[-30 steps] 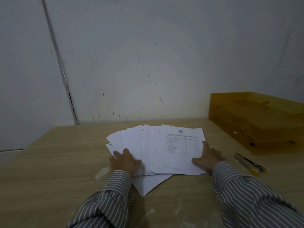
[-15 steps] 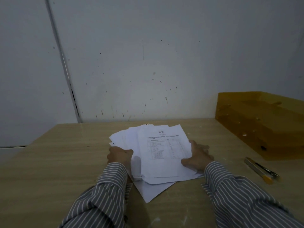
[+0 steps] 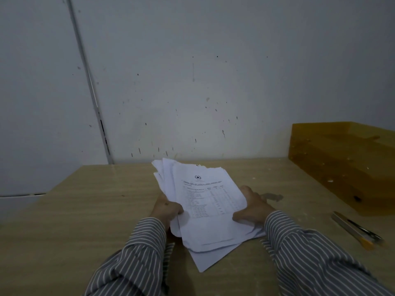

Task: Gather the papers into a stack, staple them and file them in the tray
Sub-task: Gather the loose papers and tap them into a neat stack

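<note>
While both striped sleeves [image 3: 136, 253] reach in from the near edge, the left hand [image 3: 166, 208] and the right hand [image 3: 253, 210] clasp the papers [image 3: 209, 201] from opposite sides. The left hand is curled round the pile's left edge, thumb on top; the right hand presses against the right edge with thumb on the top sheet and fingers spread along the side, so each is partly closed on the bundle. The pile's long axis runs away from the person, leaning slightly left at the far end. It is not yet squared: several sheets fan out at the far left corner, and one sheet [image 3: 211, 257] juts out toward the person at the near end, resting on the wooden surface [image 3: 74, 210].

Judging from this, gathering is under way and the edges need tapping flush before any stapling. To the right of the pile, near the right sleeve, lies a slim metal tool with a yellow tip [image 3: 355, 229], probably the stapler, though it is too dim to tell. The right hand is plainly the nearer one to it. Farther back on the right stands the amber filing tray [image 3: 342, 163], against the marked grey wall [image 3: 192, 82], also on the right hand's side.
</note>
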